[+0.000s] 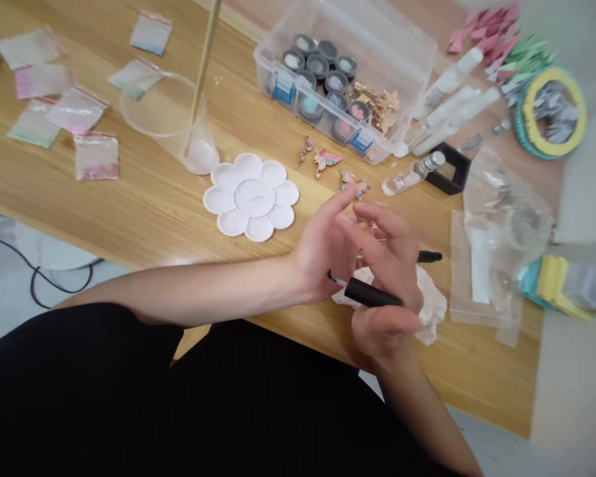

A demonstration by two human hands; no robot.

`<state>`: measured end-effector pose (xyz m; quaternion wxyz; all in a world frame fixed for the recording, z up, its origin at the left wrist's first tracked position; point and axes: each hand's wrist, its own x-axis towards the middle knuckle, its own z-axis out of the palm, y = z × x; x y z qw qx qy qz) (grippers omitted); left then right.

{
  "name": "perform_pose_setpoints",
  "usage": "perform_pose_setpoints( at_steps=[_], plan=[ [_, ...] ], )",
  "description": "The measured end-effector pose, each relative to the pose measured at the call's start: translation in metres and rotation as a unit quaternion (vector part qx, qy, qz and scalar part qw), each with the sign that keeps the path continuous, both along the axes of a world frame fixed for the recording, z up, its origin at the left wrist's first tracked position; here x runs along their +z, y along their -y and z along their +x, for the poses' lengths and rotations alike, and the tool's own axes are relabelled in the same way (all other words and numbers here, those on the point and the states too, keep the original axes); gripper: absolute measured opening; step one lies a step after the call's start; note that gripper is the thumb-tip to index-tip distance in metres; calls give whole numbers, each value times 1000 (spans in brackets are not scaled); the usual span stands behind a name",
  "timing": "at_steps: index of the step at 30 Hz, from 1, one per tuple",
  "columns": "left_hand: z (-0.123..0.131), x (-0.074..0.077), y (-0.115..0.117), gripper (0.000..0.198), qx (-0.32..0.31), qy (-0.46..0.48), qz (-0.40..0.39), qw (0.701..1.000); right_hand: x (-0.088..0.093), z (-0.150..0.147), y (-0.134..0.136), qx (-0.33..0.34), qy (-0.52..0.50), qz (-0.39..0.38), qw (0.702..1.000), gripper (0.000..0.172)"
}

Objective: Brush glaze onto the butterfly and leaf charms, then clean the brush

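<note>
— Item one: what is the right hand [386, 308] doing?

— Clenching around a black pen [367, 293], whose thin tip is pointing left, just beside the left hand [320, 248]. That hand is spreading its fingers and appears to be grasping nothing, though the overlap hides some of the contact

— Step in hand?

— Handling that pen above a crumpled white tissue [433, 308] on a wooden table [129, 199]

— Other items nearby?

— A flower-shaped white palette [251, 197] is sitting left of the hands, small winged charms [325, 161] are lying just past the fingertips, and a clear box of small jars [345, 73] is standing beyond them. A plastic cup [169, 112] is holding a wooden stick [201, 66]

— Next move calling for?

— Judging by the grip, a steady hold on the pen
</note>
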<state>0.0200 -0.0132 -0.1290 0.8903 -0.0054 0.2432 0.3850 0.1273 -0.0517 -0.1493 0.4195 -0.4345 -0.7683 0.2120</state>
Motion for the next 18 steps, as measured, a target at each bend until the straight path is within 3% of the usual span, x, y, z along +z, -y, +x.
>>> perform_pose_setpoints(
  at_steps=[5,11,18],
  plan=[
    [1,5,-3,49,14,-41,-24,999,-1,1,0,18,-51,-52,997,68],
    [1,7,0,52,-8,-63,-53,997,2,6,-2,15,-1,-71,997,64],
    [1,5,-1,47,14,-27,-51,998,5,7,0,21,14,-64,998,60]
  ],
)
